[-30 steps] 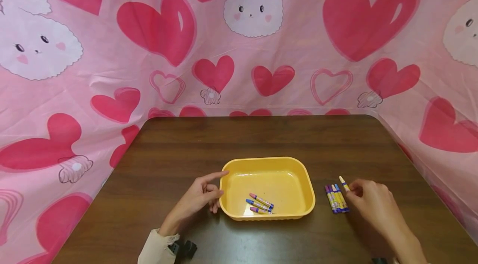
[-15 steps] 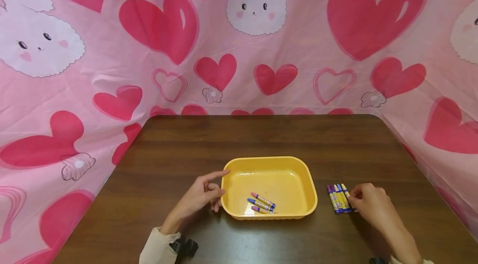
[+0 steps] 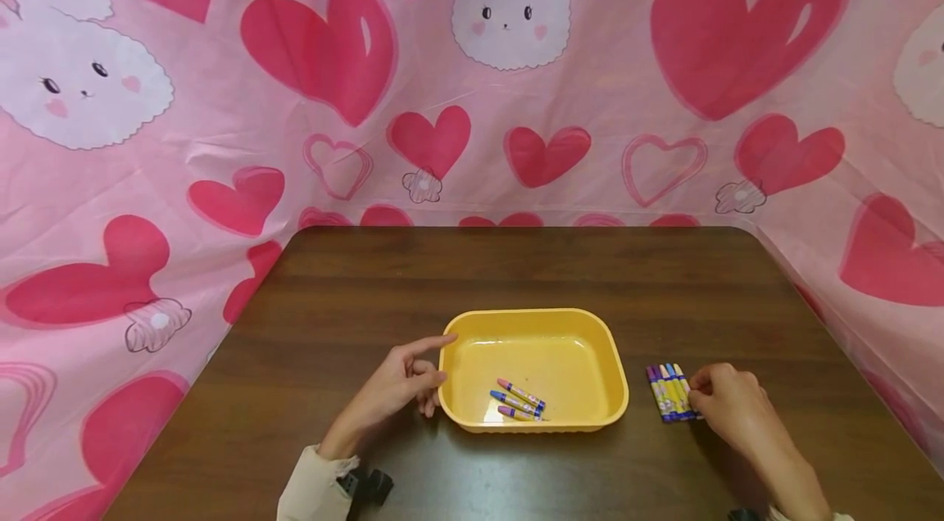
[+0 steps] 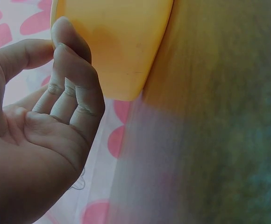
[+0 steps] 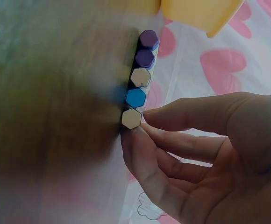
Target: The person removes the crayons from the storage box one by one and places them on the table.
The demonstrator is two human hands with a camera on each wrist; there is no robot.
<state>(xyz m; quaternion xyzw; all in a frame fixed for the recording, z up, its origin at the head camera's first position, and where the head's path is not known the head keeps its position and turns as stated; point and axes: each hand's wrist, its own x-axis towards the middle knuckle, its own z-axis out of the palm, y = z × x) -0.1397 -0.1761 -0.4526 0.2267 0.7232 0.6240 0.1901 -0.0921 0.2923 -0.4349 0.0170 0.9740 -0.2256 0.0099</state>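
At the right end of a snug crayon row (image 3: 669,396) on the table (image 3: 516,275), a cream-tipped crayon (image 5: 131,118) is pinched by the right hand (image 3: 737,406), seemingly for alignment, while the yellow tray (image 3: 524,357) is touched by the relaxed, ungripping left hand (image 3: 398,383), presumably for steadying.
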